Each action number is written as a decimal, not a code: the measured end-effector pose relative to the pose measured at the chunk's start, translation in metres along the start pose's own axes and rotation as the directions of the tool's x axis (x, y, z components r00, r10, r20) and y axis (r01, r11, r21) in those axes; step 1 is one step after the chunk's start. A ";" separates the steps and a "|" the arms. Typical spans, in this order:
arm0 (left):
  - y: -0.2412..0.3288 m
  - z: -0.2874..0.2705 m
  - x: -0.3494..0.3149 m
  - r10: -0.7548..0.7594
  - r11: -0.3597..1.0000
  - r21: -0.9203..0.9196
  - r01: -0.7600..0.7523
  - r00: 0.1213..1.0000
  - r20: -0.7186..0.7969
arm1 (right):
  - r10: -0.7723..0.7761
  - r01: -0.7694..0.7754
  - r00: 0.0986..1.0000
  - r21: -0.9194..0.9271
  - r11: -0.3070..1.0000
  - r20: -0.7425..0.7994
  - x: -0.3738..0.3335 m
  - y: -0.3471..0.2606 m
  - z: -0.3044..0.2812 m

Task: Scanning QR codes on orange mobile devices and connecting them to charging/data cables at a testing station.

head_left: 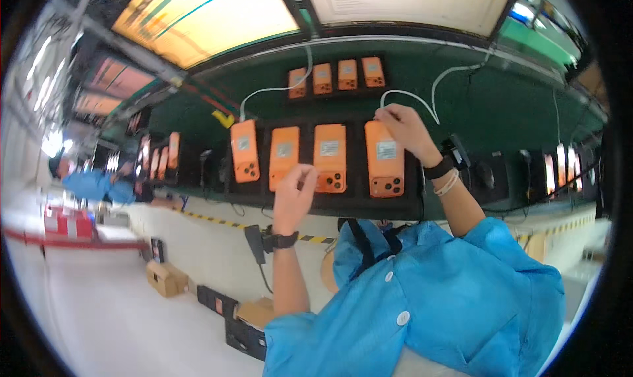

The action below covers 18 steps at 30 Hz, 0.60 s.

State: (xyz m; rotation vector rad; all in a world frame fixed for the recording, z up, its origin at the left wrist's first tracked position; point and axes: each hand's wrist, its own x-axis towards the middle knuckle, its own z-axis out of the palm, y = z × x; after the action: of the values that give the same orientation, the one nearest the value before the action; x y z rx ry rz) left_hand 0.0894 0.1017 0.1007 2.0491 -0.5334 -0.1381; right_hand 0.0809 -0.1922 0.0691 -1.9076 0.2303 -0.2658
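Orange smartphones lie back up in a row on black mats, each with a pale label and a camera block at its near end. My right hand [410, 134] is closed at the far end of the rightmost phone [384, 154], pinching the end of a white cable [410, 95]. My left hand [295, 191] is closed, fingers curled, over the near ends of the middle two phones, a left one [284, 149] and a right one [329, 146]. Whatever its fingers may hold is hidden. The leftmost phone [244, 151] has another white cable [273, 89] at its far end.
Several more orange phones [347, 74] lie farther back on the green bench [224, 84]. Screens [211, 21] stand above. A yellow object [223, 118] sits left of the row. At far left, a co-worker in blue [92, 184] stands along the bench. Boxes [166, 278] lie on the floor.
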 end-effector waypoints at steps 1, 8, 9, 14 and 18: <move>-0.004 -0.006 0.016 0.028 1.000 0.011 -0.028 0.998 0.048 | -0.065 0.063 0.997 -0.037 0.997 -0.046 -0.002 0.002 0.005; -0.047 -0.029 0.125 0.375 0.870 0.142 -0.473 0.820 0.432 | 0.098 -0.136 0.944 -0.099 0.986 -0.316 -0.003 -0.001 0.022; -0.054 -0.024 0.132 0.385 0.872 0.103 -0.479 0.800 0.461 | 0.113 -0.146 0.905 -0.050 0.988 -0.410 -0.001 -0.005 0.026; -0.076 -0.001 0.154 0.488 0.672 0.272 -0.689 0.688 0.537 | -0.052 -0.082 0.808 -0.199 0.977 -0.587 -0.023 0.002 0.020; -0.085 0.005 0.157 0.440 0.676 0.317 -0.666 0.709 0.551 | -0.020 -0.267 0.666 -0.263 0.927 -0.746 -0.066 0.074 -0.025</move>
State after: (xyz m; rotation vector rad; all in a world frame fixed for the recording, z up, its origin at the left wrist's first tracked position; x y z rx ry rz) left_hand 0.2557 0.0675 0.0446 2.2309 -1.6311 -0.0805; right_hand 0.0083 -0.2206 0.0026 -2.0255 1.0241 -0.9711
